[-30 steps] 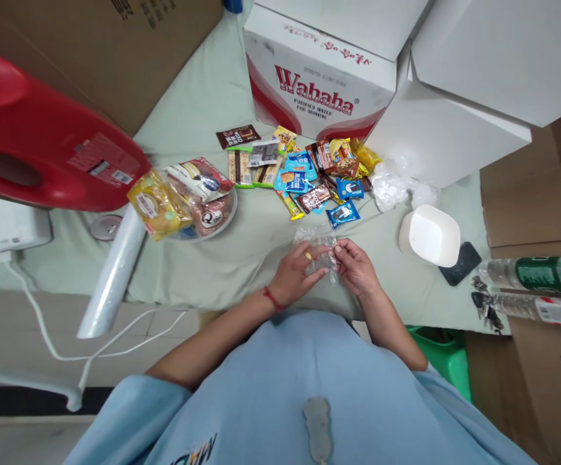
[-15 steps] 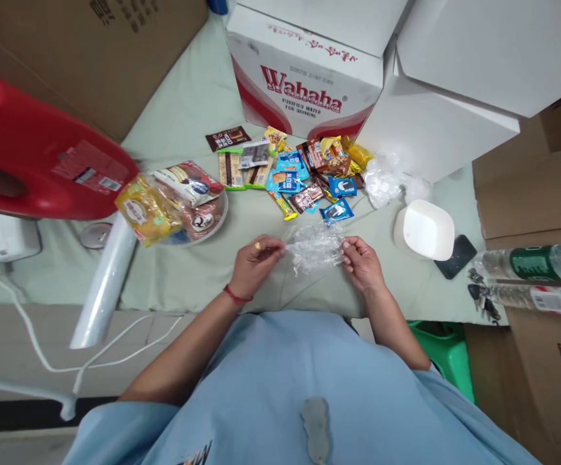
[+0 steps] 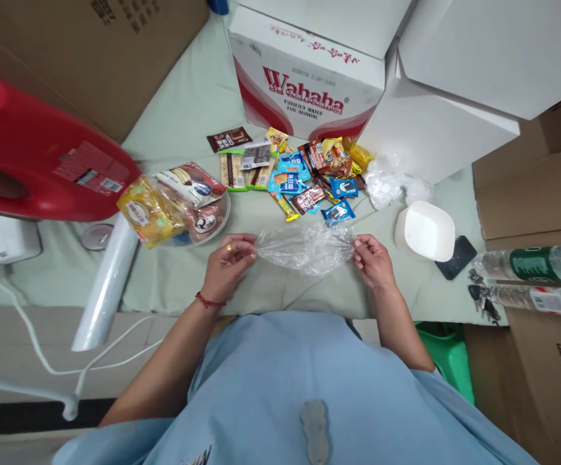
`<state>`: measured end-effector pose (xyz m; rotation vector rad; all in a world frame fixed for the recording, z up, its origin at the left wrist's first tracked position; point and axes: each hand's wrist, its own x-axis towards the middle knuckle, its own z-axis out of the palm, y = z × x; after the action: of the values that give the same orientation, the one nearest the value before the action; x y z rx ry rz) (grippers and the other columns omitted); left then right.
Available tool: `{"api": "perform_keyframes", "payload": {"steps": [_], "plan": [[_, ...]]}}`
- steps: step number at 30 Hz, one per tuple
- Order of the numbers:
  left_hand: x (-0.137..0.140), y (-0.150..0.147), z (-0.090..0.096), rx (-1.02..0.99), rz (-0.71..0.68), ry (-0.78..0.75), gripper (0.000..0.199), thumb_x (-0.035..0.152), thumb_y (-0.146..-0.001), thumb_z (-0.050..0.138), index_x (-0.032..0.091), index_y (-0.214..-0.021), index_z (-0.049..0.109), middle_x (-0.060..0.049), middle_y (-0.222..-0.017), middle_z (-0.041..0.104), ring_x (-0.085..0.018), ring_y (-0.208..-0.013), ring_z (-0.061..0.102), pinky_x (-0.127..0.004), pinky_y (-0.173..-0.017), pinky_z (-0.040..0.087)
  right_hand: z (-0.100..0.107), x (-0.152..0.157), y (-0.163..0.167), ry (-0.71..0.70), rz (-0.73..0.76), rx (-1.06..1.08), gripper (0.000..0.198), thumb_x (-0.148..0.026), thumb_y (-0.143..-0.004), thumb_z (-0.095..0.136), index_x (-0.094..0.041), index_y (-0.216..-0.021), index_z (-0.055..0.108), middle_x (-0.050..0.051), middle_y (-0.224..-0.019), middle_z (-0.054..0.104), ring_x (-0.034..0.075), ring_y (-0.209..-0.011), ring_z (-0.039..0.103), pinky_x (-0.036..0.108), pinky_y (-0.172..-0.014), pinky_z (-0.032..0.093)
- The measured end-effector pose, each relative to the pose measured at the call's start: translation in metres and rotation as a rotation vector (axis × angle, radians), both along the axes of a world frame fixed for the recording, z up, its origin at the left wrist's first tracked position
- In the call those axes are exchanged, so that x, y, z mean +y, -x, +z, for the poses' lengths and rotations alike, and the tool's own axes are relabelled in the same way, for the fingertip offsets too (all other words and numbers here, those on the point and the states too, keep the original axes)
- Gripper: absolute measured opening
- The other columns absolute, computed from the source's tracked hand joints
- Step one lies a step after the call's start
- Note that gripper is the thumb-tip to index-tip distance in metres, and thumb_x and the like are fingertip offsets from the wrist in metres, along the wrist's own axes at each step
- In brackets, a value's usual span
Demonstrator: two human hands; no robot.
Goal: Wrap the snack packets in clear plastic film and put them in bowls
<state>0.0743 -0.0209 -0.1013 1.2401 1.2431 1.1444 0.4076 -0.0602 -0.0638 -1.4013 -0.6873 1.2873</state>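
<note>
A crumpled sheet of clear plastic film (image 3: 304,248) is stretched between my two hands, low over the table. My left hand (image 3: 229,265) pinches its left end; a ring and a red cord bracelet show on that side. At the right end, my right hand (image 3: 373,259) grips the film between thumb and fingers. Beyond the film lies a pile of small wrapped snacks (image 3: 290,182). Left of them, a clear round container (image 3: 222,223) holds several bagged snacks (image 3: 190,184). Whether the film is a bag or a flat sheet, I cannot tell.
An off-white plastic bowl (image 3: 425,231) stands at right, partly over a dark phone-like slab (image 3: 457,257). Crumpled clear plastic (image 3: 387,181) lies behind it. Water bottles (image 3: 532,263) and keys (image 3: 484,300) are far right. A red jug (image 3: 42,155), plastic roll (image 3: 103,284) and white box (image 3: 306,84) surround the area.
My left hand has moved left and my right hand slightly right. The clear plastic film between them is pulled out wider than before.
</note>
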Motion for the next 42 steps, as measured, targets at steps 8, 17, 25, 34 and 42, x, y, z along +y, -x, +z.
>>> {"api": "perform_keyframes", "payload": {"steps": [8,17,25,34,42], "plan": [[-0.016,0.007,0.013,0.376,0.071,-0.219,0.032,0.026,-0.086,0.063,0.023,-0.117,0.072,-0.007,-0.121,0.066,-0.02,-0.102,0.065,-0.034,-0.084,0.059,-0.01,0.001,-0.007,-0.016,0.008,-0.107,0.04,-0.051,-0.071,0.091,-0.022,-0.087,0.07,-0.004,-0.069,0.058,0.007,-0.052,0.044,0.019,-0.041,0.035],[0.027,-0.077,0.026,0.653,-0.216,-0.355,0.072,0.041,-0.092,0.069,0.02,-0.157,0.046,-0.013,-0.141,0.07,-0.028,-0.109,0.062,-0.045,-0.101,0.049,-0.016,0.003,-0.002,-0.038,0.102,-0.19,0.037,-0.053,-0.078,0.086,-0.022,-0.089,0.068,-0.004,-0.07,0.059,0.008,-0.051,0.045,0.021,-0.042,0.038],[0.041,-0.1,0.029,0.589,-0.332,-0.495,0.018,0.029,-0.099,0.064,0.027,-0.104,0.081,-0.004,-0.097,0.081,-0.025,-0.105,0.063,-0.044,-0.092,0.043,-0.025,-0.004,-0.01,-0.023,0.065,-0.212,0.036,-0.054,-0.079,0.082,-0.023,-0.089,0.066,-0.005,-0.068,0.056,0.01,-0.052,0.045,0.023,-0.045,0.038],[-0.035,-0.012,0.068,0.587,-0.691,-1.006,0.026,0.01,-0.102,0.055,0.026,-0.115,0.071,0.002,-0.102,0.083,-0.018,-0.122,0.071,-0.041,-0.117,0.04,-0.033,0.021,-0.021,-0.035,0.074,-0.239,0.036,-0.053,-0.078,0.083,-0.023,-0.087,0.065,-0.005,-0.068,0.057,0.011,-0.059,0.047,0.025,-0.055,0.04],[-0.048,0.041,0.049,0.718,-0.926,-0.895,0.038,0.008,-0.102,0.047,0.024,-0.131,0.067,-0.003,-0.115,0.082,-0.018,-0.12,0.072,-0.041,-0.121,0.043,-0.031,0.046,-0.022,0.027,0.144,-0.088,0.044,-0.058,-0.072,0.086,-0.023,-0.086,0.063,0.0,-0.081,0.068,0.013,-0.065,0.057,0.025,-0.056,0.048]]}}
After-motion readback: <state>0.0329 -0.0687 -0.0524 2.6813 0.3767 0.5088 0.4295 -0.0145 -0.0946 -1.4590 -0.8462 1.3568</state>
